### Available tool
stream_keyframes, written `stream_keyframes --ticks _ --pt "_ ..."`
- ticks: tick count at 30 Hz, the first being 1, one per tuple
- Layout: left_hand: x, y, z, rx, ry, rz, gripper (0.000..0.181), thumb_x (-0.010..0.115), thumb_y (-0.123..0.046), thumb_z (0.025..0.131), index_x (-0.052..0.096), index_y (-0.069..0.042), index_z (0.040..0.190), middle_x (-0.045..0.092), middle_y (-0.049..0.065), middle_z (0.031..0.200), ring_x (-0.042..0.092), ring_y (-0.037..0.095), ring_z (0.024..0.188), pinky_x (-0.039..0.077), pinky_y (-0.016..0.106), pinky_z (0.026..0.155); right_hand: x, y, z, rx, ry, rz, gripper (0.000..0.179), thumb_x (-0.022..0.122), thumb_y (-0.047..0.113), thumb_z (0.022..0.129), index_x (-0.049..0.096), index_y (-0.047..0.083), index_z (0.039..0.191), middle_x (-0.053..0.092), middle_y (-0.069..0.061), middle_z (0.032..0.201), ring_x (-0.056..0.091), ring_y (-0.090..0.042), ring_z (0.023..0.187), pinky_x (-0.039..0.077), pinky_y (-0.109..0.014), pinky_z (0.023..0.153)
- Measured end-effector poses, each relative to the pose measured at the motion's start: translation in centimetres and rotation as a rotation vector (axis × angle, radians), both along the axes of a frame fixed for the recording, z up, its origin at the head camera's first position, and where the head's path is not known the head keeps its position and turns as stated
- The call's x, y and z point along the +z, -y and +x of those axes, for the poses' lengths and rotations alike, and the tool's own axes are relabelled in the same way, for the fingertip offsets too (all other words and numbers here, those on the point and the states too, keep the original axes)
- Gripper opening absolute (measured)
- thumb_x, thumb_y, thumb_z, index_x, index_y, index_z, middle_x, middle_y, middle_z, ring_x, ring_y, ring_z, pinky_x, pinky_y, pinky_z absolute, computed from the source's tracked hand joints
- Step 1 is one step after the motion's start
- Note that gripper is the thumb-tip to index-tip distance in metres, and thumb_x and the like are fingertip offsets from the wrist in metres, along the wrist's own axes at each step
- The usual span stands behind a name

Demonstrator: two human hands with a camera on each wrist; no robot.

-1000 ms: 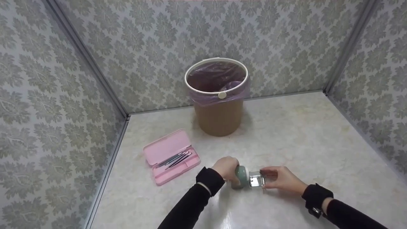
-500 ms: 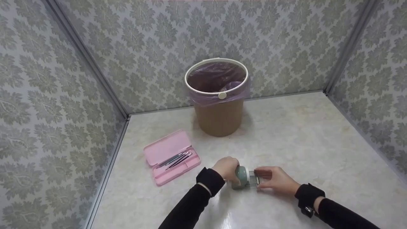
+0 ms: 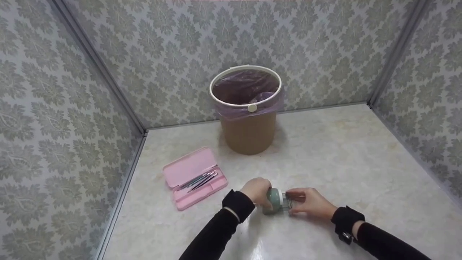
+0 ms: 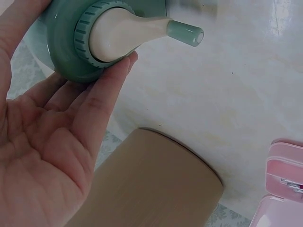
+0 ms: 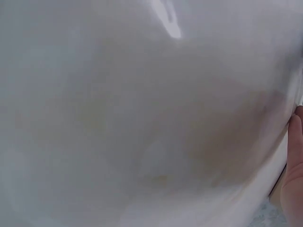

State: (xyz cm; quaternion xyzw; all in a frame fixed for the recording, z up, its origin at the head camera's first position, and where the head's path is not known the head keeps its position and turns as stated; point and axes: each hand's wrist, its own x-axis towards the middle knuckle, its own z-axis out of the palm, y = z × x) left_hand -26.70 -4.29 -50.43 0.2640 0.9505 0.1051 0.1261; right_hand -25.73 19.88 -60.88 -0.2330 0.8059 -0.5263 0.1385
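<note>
My left hand (image 3: 257, 191) grips a green pencil sharpener (image 3: 275, 200) that lies low over the table, its white front facing right in the head view. In the left wrist view its off-white crank (image 4: 120, 34) with a green knob (image 4: 185, 33) shows; my fingers curl around the green body. A clear drawer (image 3: 286, 201) sticks out from the sharpener's right side. Pinching the drawer's outer end between thumb and fingers is my right hand (image 3: 313, 203). Only the edge of that hand (image 5: 294, 165) enters the right wrist view, which hides the drawer.
A pink pencil case (image 3: 202, 196) lies unfolded to the left, with several pencils (image 3: 198, 181) in it. Behind stands a brown bin (image 3: 249, 133) with a white rim and a purple bag liner. Patterned wall panels (image 3: 166, 39) enclose the table (image 3: 325, 144).
My right hand has moved left with the clear drawer, and less of the drawer shows outside the sharpener. My left hand has stayed in place on the sharpener.
</note>
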Motion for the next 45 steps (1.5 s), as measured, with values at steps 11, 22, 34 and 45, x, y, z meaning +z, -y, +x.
stream_keyframes --ticks 11,22,34,45 --pt "0.3 -0.1 0.2 0.0 -0.011 -0.017 0.033 0.095 -0.023 0.064 0.074 -0.008 0.085 0.071 -0.001 0.077 0.05 0.01 0.063 0.044 0.022 0.062 0.0 1.5 -0.1 0.011 -0.061 0.037 0.066 0.089 0.016 0.076 0.063 -0.007 0.132 0.069 -0.025 0.131 0.068 -0.04 0.12 0.054 -0.04 0.103" --pt "0.4 -0.3 0.4 -0.016 -0.033 -0.037 0.036 0.096 -0.027 0.065 0.075 -0.008 0.087 0.074 0.001 0.08 0.049 0.01 0.063 0.043 0.022 0.061 -0.2 2.4 -0.1 -0.005 -0.137 0.076 0.06 0.09 0.024 0.076 0.069 0.003 0.128 0.074 -0.015 0.126 0.07 -0.011 0.115 0.056 -0.027 0.101" --pt "0.4 0.0 0.3 -0.004 -0.026 -0.03 0.031 0.094 -0.024 0.064 0.072 -0.009 0.081 0.068 -0.002 0.073 0.049 0.01 0.063 0.042 0.022 0.06 -0.7 3.0 -0.3 0.01 -0.132 0.033 0.058 0.09 0.019 0.075 0.07 0.005 0.127 0.075 -0.013 0.125 0.069 -0.004 0.112 0.054 -0.023 0.101" --pt "0.4 0.1 0.3 -0.011 -0.042 -0.015 0.031 0.093 -0.023 0.064 0.074 -0.008 0.084 0.068 -0.001 0.075 0.045 0.009 0.063 0.039 0.021 0.06 -0.4 4.0 -0.4 0.027 -0.067 -0.027 0.053 0.09 0.011 0.074 0.071 0.002 0.123 0.076 -0.017 0.12 0.069 0.001 0.105 0.054 -0.016 0.093"
